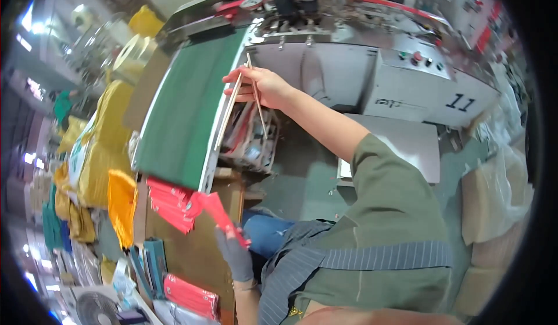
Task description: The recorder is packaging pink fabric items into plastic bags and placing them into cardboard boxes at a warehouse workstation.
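Head view: your right hand (264, 87) holds chopsticks (229, 112) beside the green belt (189, 98).
Left hand (235, 258): gloved, gripping a red packet (218, 210).
Red pile (173, 204): at the belt's near end, left of that packet.

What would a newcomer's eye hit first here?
The long green belt left of centre, with a fan of flat red pieces at its lower end. Then the bare right hand, holding thin sticks near the belt's right edge, and the grey-gloved left hand lower down, gripping a red piece.
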The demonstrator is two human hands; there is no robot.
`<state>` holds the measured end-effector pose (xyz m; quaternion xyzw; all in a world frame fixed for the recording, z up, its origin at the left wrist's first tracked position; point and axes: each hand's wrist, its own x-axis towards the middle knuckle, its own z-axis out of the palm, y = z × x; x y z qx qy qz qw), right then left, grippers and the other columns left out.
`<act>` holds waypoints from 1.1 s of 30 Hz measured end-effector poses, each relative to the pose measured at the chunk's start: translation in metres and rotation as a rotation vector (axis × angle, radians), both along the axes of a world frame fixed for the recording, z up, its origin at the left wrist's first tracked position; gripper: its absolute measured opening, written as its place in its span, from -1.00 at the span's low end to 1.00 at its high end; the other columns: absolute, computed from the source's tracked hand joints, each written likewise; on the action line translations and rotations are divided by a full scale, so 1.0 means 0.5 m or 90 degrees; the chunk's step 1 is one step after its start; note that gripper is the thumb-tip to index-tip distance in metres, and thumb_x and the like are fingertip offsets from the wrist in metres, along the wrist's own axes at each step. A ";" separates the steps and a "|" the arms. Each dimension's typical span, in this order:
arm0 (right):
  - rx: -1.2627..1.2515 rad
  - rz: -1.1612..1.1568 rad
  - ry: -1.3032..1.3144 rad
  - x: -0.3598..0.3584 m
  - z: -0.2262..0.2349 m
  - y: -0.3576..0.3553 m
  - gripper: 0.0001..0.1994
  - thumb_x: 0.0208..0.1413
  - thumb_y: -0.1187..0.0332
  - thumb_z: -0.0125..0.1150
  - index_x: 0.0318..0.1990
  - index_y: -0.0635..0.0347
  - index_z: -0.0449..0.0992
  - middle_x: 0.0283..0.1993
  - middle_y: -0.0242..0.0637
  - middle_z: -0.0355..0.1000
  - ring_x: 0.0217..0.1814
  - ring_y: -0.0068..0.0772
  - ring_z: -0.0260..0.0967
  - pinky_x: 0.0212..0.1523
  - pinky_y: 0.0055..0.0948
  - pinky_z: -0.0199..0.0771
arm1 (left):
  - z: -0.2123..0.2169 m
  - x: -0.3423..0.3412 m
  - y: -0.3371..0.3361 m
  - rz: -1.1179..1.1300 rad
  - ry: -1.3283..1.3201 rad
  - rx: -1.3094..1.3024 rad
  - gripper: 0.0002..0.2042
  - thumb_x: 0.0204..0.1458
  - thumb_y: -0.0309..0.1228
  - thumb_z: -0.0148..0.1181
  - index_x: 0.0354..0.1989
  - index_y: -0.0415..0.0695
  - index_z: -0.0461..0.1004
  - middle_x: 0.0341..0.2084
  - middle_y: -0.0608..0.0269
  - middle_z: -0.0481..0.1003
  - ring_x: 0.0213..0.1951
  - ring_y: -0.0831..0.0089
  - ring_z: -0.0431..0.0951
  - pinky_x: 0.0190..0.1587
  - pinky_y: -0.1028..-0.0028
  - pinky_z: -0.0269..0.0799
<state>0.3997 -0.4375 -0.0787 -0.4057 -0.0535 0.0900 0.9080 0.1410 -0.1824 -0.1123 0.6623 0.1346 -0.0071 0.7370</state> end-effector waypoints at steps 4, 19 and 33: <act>-0.006 -0.046 0.043 -0.006 -0.007 -0.138 -0.62 0.31 0.19 -0.25 0.11 0.24 0.26 0.06 -0.08 0.38 0.05 -0.09 0.40 0.02 -0.18 0.46 | 0.002 0.028 -0.021 -0.017 -0.040 0.008 -0.82 0.17 -0.34 -0.08 -0.17 -0.17 0.26 -0.44 0.33 0.33 -0.47 0.59 0.38 -0.54 0.62 0.26; -0.092 0.079 -0.032 -0.157 0.000 -0.085 -0.62 0.29 0.12 -0.14 0.09 0.17 0.31 -0.01 -0.18 0.44 -0.04 -0.34 0.47 -0.17 -0.44 0.51 | 0.052 0.210 -0.173 -0.207 0.026 0.064 -0.84 0.06 -0.38 0.09 -0.29 -0.23 0.42 -0.52 0.23 0.48 -0.66 0.76 0.18 -0.67 0.70 0.03; -0.289 -0.253 -0.142 -0.058 0.026 -0.214 -0.72 0.31 0.23 -0.19 -0.09 0.22 0.39 -0.45 -0.30 0.47 -0.47 -0.49 0.45 -0.48 -0.45 0.48 | 0.053 0.203 -0.165 -0.240 0.112 -0.056 -0.84 0.13 -0.35 -0.01 -0.30 -0.19 0.39 -0.58 0.31 0.44 -0.65 0.75 0.18 -0.63 0.72 0.05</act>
